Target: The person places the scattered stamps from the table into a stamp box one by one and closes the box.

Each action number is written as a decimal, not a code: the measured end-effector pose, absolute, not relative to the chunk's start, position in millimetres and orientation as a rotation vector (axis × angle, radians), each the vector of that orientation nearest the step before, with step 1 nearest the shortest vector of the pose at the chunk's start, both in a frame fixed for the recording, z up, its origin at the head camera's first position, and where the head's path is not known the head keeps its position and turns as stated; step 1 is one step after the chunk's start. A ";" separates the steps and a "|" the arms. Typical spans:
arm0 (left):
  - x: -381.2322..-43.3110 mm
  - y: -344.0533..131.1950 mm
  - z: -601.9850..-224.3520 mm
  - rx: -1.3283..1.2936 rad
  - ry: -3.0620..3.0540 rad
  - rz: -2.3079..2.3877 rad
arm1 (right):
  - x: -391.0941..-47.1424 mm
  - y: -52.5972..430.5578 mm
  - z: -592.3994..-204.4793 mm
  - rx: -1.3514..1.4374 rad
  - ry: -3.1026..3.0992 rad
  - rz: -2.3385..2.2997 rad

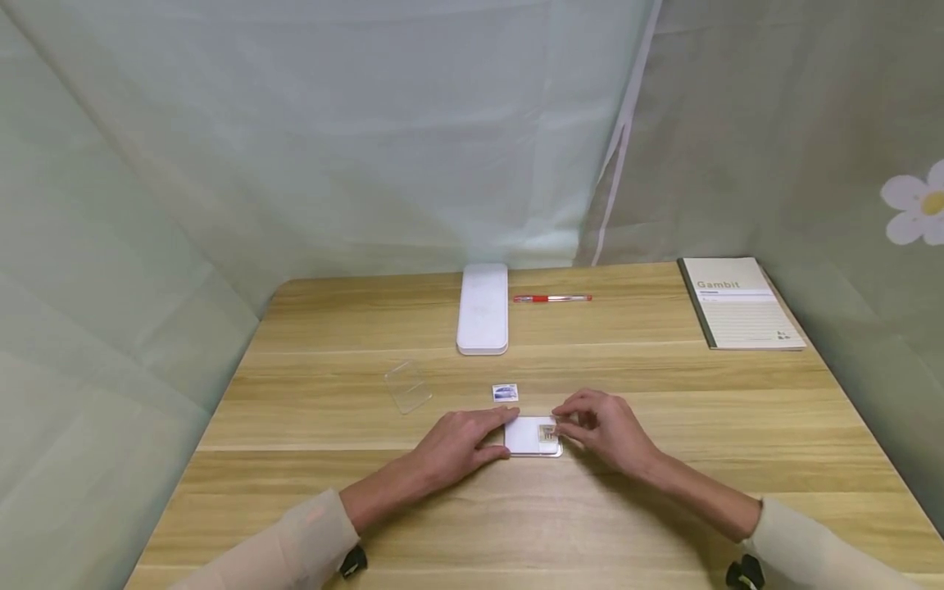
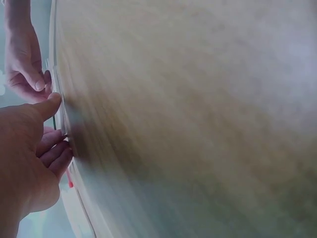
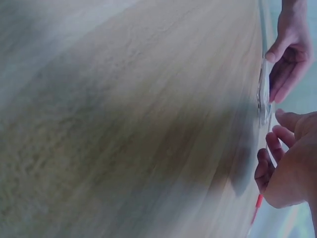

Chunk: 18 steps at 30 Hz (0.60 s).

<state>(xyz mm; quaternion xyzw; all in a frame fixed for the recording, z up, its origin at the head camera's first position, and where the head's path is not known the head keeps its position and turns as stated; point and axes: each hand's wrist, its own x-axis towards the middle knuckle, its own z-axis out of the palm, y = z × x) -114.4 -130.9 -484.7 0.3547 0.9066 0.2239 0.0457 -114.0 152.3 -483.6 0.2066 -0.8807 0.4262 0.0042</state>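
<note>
A small white rectangular card-like piece point(image 1: 522, 436) lies on the wooden table in front of the person, with a clear rim showing at its lower right. My left hand point(image 1: 457, 447) holds its left end, thumb at the near corner and fingers at the far one. At the right end is a small beige postage stamp point(image 1: 546, 433) with dark print. My right hand point(image 1: 608, 430) pinches at the stamp's right edge with curled fingers; the exact contact is too small to see. A blue and white stamp point(image 1: 505, 392) lies just beyond the card.
A clear plastic plate point(image 1: 408, 387) lies to the left on the table point(image 1: 332, 459). Farther back are a long white case point(image 1: 483, 310), a red pen point(image 1: 553, 298) and, at the right, a "Gambit" notebook point(image 1: 740, 307). Cloth curtains point(image 1: 369, 139) surround the table's back and sides.
</note>
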 end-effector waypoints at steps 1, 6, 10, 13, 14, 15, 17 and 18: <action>-114.5 -131.1 -484.6 1.088 2.768 0.685 | -114.5 153.2 -483.8 0.647 -2.763 1.352; -116.0 -131.9 -483.9 1.125 2.759 0.701 | -117.2 157.9 -485.5 0.655 -2.780 1.401; -117.4 -133.6 -482.2 1.137 2.756 0.712 | -118.5 159.8 -486.1 0.682 -2.805 1.411; -119.0 -135.1 -480.2 1.139 2.770 0.712 | -118.7 160.2 -486.1 0.697 -2.820 1.411; -119.7 -135.5 -479.3 1.141 2.780 0.708 | -118.7 160.1 -486.0 0.703 -2.824 1.410; -120.3 -136.0 -478.5 1.138 2.793 0.706 | -118.6 160.0 -486.0 0.714 -2.825 1.409; -121.8 -136.8 -477.0 1.134 2.822 0.702 | -118.2 159.5 -485.7 0.730 -2.830 1.399; -122.6 -137.2 -476.1 1.134 2.835 0.707 | -117.9 159.1 -485.4 0.739 -2.832 1.392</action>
